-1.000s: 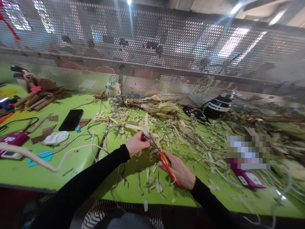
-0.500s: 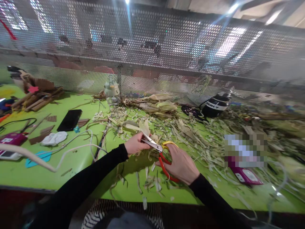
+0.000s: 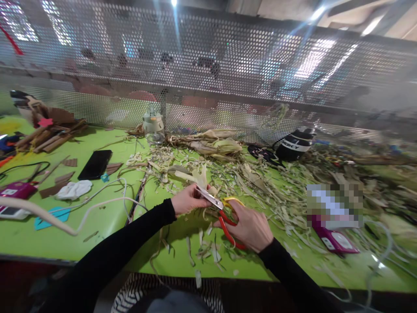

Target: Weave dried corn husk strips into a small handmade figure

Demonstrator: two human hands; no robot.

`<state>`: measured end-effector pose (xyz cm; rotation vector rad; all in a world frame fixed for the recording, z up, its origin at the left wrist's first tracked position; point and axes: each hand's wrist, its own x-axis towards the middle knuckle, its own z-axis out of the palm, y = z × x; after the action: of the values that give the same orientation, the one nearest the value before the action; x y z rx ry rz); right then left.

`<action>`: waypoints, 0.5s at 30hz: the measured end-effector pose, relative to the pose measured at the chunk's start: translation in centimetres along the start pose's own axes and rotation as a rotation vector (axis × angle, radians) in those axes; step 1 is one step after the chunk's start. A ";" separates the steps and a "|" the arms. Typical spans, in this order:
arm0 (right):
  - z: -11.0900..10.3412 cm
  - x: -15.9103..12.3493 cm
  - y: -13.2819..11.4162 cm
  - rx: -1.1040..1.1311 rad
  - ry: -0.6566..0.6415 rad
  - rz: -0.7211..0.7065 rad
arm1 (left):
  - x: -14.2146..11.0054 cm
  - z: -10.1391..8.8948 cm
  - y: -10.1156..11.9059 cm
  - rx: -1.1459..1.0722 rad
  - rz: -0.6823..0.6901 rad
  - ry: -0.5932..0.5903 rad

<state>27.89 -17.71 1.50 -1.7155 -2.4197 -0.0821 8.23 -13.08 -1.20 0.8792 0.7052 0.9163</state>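
My left hand (image 3: pixel 189 201) pinches a pale piece of corn husk (image 3: pixel 201 177), whose strips stick up and out to the left above the fingers. My right hand (image 3: pixel 250 226) grips a pair of scissors (image 3: pixel 224 217) with one red and one yellow handle. The metal blades point up and left, close together, and reach to the husk beside my left fingertips. Exactly where the blades meet the husk is hard to make out. Below both hands, cut husk scraps (image 3: pixel 205 250) lie on the green table (image 3: pixel 110 230).
Behind my hands lies a bundle of dried husks (image 3: pixel 218 145), near a clear bottle (image 3: pixel 153 126). A black phone (image 3: pixel 95 164), crumpled tissue (image 3: pixel 74 190) and a white cable (image 3: pixel 97 203) are on the left. To the right are a black jar (image 3: pixel 295 145) and a magenta device (image 3: pixel 335 239). A perforated metal screen (image 3: pixel 202 78) stands behind.
The scissor blades have gone from spread apart to nearly closed at the husk. Both hands and the husk have shifted slightly.
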 end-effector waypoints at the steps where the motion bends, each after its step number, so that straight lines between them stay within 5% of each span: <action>1: 0.1 0.0 0.1 0.021 0.005 0.008 | 0.0 0.0 -0.1 -0.011 0.008 -0.018; 6: -0.2 0.2 2.2 0.164 0.013 0.161 | 0.3 -0.7 0.3 0.079 0.090 0.031; 10: -0.5 0.9 7.1 0.018 -0.038 0.348 | 0.3 -1.3 1.3 0.138 0.140 0.072; 15: -1.3 1.7 12.3 -0.064 -0.115 0.197 | 0.3 -1.5 1.7 0.243 0.202 0.075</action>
<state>39.05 -12.24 2.42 -2.0306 -2.3337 -0.0363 6.49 -11.78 -0.50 1.1512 0.8150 1.0616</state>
